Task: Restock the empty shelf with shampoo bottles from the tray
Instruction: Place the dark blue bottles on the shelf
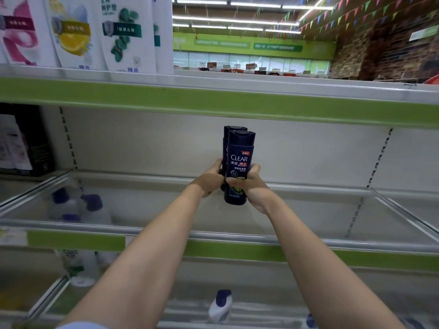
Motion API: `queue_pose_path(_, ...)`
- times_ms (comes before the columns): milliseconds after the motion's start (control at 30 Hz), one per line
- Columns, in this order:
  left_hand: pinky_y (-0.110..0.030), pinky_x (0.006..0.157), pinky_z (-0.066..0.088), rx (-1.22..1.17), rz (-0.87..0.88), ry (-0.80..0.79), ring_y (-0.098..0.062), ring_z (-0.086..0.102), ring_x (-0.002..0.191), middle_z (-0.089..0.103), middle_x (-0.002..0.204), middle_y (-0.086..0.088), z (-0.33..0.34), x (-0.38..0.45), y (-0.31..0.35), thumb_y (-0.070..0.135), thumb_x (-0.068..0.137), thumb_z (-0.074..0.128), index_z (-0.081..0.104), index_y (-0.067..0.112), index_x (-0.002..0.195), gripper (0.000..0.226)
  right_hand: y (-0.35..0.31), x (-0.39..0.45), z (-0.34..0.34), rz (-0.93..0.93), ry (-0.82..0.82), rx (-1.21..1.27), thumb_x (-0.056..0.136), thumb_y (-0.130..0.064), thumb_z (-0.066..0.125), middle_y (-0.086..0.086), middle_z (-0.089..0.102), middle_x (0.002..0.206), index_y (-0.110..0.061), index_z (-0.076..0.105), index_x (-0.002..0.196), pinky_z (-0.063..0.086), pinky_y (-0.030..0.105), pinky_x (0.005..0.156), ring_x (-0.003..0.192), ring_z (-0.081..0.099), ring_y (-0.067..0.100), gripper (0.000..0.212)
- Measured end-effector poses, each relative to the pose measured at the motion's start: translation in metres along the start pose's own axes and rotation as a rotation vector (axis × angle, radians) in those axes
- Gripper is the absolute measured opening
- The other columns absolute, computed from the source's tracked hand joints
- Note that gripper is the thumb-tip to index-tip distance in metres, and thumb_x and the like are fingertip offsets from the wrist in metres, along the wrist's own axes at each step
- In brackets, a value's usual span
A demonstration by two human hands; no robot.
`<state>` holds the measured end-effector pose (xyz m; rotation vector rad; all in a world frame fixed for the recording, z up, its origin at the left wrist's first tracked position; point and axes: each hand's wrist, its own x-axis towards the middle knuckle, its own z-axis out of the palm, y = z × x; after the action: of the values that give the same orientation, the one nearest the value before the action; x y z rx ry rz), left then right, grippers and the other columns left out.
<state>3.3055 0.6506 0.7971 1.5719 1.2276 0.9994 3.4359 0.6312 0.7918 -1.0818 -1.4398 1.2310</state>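
- Spanning the middle of the frame, the empty shelf (308, 210) holds no standing stock in its centre bay; by my reading, restocking has barely begun.
- Two dark CLEAR shampoo bottles (239, 167), upright and touching, sit mid-frame above it, not yet set down.
- Left hand (211, 180) wraps the rear bottle; right hand (249, 186) wraps the front one.
- No tray shows.
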Motion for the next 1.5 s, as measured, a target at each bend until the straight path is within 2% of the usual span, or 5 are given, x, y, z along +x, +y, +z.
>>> queue_pose_path(367,-0.042,0.107,0.040,0.008,-0.024,0.011,-0.032,0.046,0.128,0.049,0.137,-0.021,0.000,-0.007,0.000,-0.015,0.089,0.039,0.030,0.009,0.144,0.061,0.000,-0.001,0.006,0.032,0.018,0.016,0.081,0.000,0.067,0.018,0.049,0.128,-0.013,0.030,0.111,0.045,0.042,0.099,0.116,0.052,0.029,0.050)
queue_pose_path(533,-0.036,0.105,0.042,0.222,-0.101,0.180,-0.028,0.047,0.127,0.045,0.140,-0.014,-0.002,-0.025,0.004,-0.001,0.093,0.048,0.029,0.014,0.144,0.057,-0.007,-0.013,0.004,0.013,0.129,-0.142,0.040,-0.037,0.086,0.011,0.051,0.125,-0.018,0.032,0.119,0.047,0.046,0.099,0.116,0.054,0.027,0.098)
queue_pose_path(700,-0.029,0.093,0.045,0.386,-0.075,0.333,-0.027,0.056,0.117,0.060,0.125,-0.014,-0.006,-0.059,0.011,0.004,0.090,0.053,0.048,0.007,0.131,0.041,-0.011,-0.047,-0.005,-0.002,0.241,-0.378,0.073,-0.020,0.078,0.013,0.040,0.130,-0.013,0.030,0.134,0.040,0.044,0.105,0.122,0.043,0.028,0.078)
queue_pose_path(1000,-0.031,0.096,0.043,0.604,0.051,0.337,-0.027,0.057,0.112,0.060,0.121,-0.014,0.027,-0.164,0.040,0.014,0.091,0.055,0.050,0.006,0.127,0.037,-0.027,-0.136,-0.004,-0.134,0.187,-0.762,0.083,-0.024,0.069,0.016,0.046,0.131,-0.002,0.038,0.132,0.037,0.041,0.106,0.124,0.044,0.031,0.062)
queue_pose_path(1500,-0.048,0.106,0.030,1.186,-0.152,0.042,-0.033,0.038,0.132,0.039,0.141,-0.016,0.128,-0.353,-0.008,0.036,0.091,0.052,0.035,0.014,0.137,0.054,0.035,-0.327,0.012,-0.044,-0.153,-1.320,0.092,-0.034,0.054,0.012,0.033,0.142,-0.009,0.029,0.139,0.029,0.053,0.105,0.135,0.027,0.030,0.059)
